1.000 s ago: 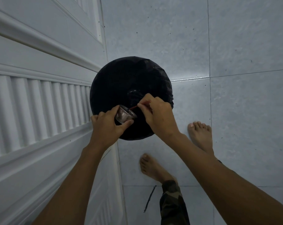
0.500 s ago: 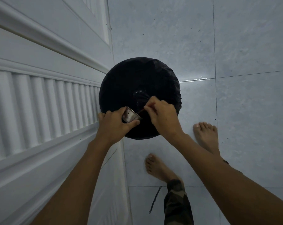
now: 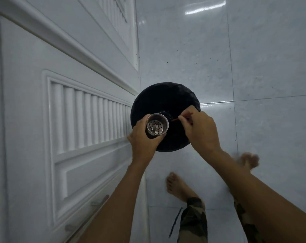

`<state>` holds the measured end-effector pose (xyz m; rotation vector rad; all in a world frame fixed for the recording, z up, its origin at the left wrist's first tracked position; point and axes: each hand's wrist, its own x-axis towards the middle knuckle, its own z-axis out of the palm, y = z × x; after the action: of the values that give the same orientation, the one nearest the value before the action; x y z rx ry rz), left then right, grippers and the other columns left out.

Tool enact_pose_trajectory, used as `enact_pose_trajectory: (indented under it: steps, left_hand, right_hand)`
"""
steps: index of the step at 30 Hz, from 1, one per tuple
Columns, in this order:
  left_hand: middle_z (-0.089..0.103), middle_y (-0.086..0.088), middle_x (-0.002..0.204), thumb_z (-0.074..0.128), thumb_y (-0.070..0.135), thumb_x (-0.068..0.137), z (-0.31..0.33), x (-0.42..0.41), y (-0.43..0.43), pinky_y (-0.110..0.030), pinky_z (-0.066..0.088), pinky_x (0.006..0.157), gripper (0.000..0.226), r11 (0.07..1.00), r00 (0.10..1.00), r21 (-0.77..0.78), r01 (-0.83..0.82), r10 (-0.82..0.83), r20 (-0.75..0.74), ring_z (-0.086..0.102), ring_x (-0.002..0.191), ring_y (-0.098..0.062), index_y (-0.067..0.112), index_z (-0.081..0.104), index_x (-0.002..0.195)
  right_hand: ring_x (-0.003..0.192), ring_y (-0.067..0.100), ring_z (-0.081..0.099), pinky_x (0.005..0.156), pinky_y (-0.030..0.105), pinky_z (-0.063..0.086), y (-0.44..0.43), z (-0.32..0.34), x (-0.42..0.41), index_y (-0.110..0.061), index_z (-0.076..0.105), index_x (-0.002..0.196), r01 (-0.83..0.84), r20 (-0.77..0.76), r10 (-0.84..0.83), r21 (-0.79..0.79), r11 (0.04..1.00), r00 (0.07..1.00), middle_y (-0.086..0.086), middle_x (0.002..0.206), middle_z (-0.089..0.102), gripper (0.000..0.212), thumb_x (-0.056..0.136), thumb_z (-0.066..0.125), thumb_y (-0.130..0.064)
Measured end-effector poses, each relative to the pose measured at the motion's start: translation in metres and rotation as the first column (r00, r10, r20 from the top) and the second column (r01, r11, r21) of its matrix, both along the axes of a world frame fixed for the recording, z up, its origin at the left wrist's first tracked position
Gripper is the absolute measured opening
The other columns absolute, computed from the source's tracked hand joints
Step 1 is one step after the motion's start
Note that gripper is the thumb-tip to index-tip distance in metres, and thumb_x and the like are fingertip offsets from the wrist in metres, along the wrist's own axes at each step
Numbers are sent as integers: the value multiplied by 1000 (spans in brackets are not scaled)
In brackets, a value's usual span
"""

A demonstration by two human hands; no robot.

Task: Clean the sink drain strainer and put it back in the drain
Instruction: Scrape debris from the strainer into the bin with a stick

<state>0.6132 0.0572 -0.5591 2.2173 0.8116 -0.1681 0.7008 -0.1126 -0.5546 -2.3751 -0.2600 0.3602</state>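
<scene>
My left hand point(image 3: 145, 139) grips a metal cup-shaped sink drain strainer point(image 3: 156, 125), its open mouth now turned up so the perforated bottom shows, with small bits of debris inside. It is held over the left edge of a round bin lined with a black bag point(image 3: 166, 102). My right hand point(image 3: 199, 130) pinches a thin reddish stick point(image 3: 175, 119), whose tip points toward the strainer, just clear of its rim. Both hands hover above the bin.
A white panelled cabinet door point(image 3: 64, 106) with a slatted section and a metal handle point(image 3: 89, 216) fills the left. Pale glossy floor tiles point(image 3: 254, 67) lie on the right. My bare feet point(image 3: 176, 186) stand just below the bin, the right one blurred.
The strainer has turned from tilted toward the bin to mouth-up, showing its holes. The stick has come out of the strainer. The camera has pulled back and my right foot is moving.
</scene>
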Motion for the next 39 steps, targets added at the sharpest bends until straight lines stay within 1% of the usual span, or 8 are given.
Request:
enact_pose_trajectory:
  steps: [7,11,16,21,26,36,38,39]
  left_hand:
    - [62,15,135,92,46,72,76,1,-39,-51,42,111,80,986,978,-11,-165,165,131,54,129,-9,30,54,140]
    - [64,15,131,93,45,69,139,9,-66,-50,49,106,77,965,932,-27,-260,259,253,58,124,-11,27,59,135]
    - [64,19,129,92,47,70,238,23,-96,-47,49,107,73,943,869,-50,-329,323,376,58,123,-6,31,59,134]
    - [60,23,132,91,46,73,348,27,-105,-45,48,110,75,922,787,-136,-362,381,485,52,125,0,37,53,137]
    - [60,25,130,90,47,73,442,12,-84,-43,52,108,74,877,646,-156,-454,445,621,56,125,-4,40,51,135]
    - [64,23,123,90,42,70,517,-141,9,-7,48,91,68,674,450,-79,-734,570,688,59,115,7,39,57,129]
    - [64,23,123,89,38,68,514,-178,25,-10,51,91,71,607,418,-57,-793,610,673,60,115,7,38,57,131]
    - [65,19,122,90,36,66,510,-197,33,-18,54,94,72,566,399,-45,-823,633,663,62,114,2,36,57,130]
  right_hand:
    - [76,15,66,66,24,55,-23,77,1,-19,66,101,-4,35,3,31,1000,999,1,87,73,10,99,68,-29]
    - [78,15,67,66,30,57,-41,134,7,-22,64,100,-2,36,-1,81,997,999,-3,86,72,10,100,66,-32]
    - [75,8,68,63,12,45,-65,229,23,-23,65,99,-10,127,-17,213,977,992,-7,89,72,8,99,68,-30]
    - [73,7,66,69,21,51,-78,339,43,-21,66,102,-76,269,-7,296,952,963,-10,89,69,11,98,69,-30]
    - [77,7,65,70,0,46,-48,441,41,-19,67,103,-184,327,41,418,890,944,-11,89,67,12,98,70,-30]
    - [82,5,68,70,0,47,79,542,-66,-19,67,107,-482,349,337,546,686,874,-9,97,72,14,99,68,-31]
    - [84,4,69,72,2,49,103,548,-89,-22,67,107,-518,337,394,565,642,855,-10,97,73,14,98,68,-33]
    - [84,5,69,72,5,51,115,548,-100,-23,66,107,-536,337,418,568,625,844,-10,97,73,15,98,68,-34]
